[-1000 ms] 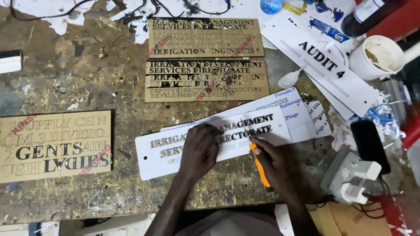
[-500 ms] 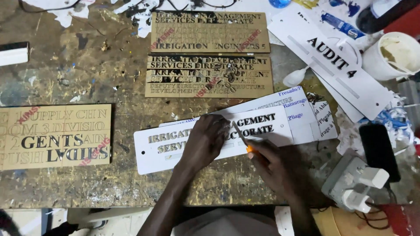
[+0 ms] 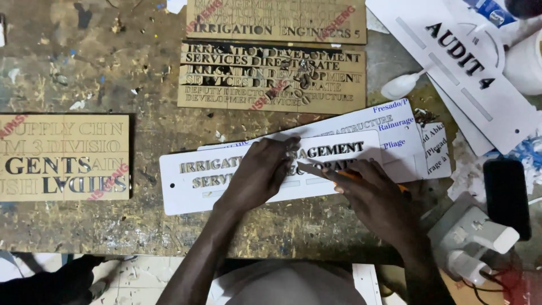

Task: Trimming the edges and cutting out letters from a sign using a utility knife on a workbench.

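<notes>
A long white sign plate with cut-out lettering lies near the front edge of the worn workbench. My left hand presses flat on its middle, fingers spread over the letters. My right hand grips an orange-handled knife whose blade tip points left and rests on the plate's lower row of letters, close to my left fingertips. More white sheets with blue print lie under the plate's right end.
Three tan boards with laser-cut letters lie at the left, centre and top. A white lettered sign, a white spoon, a dark phone and white power plugs crowd the right.
The camera has drawn closer to the bench. My right hand has moved the knife left and up onto the plate's letters, while my left hand stays pressed on the plate.
</notes>
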